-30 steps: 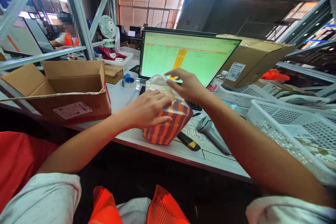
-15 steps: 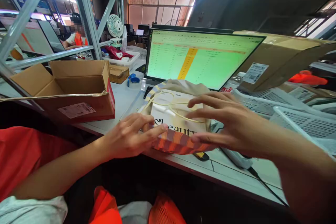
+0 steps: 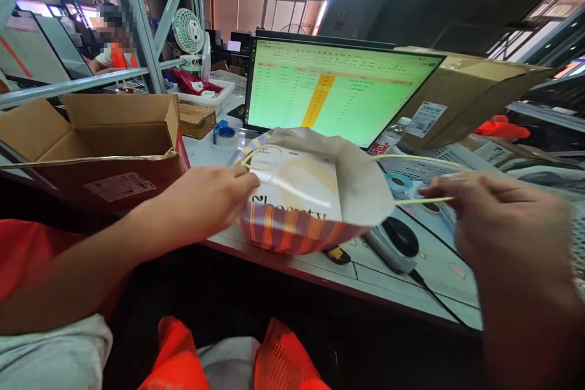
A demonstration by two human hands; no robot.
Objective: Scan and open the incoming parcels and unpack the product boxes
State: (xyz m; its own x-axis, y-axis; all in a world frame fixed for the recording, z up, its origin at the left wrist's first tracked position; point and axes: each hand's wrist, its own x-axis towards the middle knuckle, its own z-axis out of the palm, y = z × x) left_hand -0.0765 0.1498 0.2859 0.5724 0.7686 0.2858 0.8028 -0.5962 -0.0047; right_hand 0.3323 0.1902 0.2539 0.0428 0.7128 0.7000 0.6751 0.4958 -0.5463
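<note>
An orange-and-purple striped paper bag [image 3: 292, 228] lies at the near edge of the white table [image 3: 402, 292], its mouth spread wide. Inside it I see a white printed card or box [image 3: 292, 186]. My left hand [image 3: 205, 201] pinches the bag's pale cord handle at the left of the mouth. My right hand [image 3: 503, 219] grips the other cord handle and holds it out to the right, drawn taut. A grey barcode scanner [image 3: 395, 244] lies on the table just behind the bag.
A monitor [image 3: 338, 91] with a green spreadsheet stands behind the bag. An open cardboard box [image 3: 98, 140] sits at left, a taped carton [image 3: 461, 94] and white mesh baskets [image 3: 457, 161] at right. A tape roll [image 3: 223, 134] lies near the monitor. Another person [image 3: 112, 52] sits far left behind metal racking.
The bag stood upright, was tipped toward me, and now lies with its mouth pulled apart. My right hand moved right, drawing one cord handle out; my left hand took the other handle.
</note>
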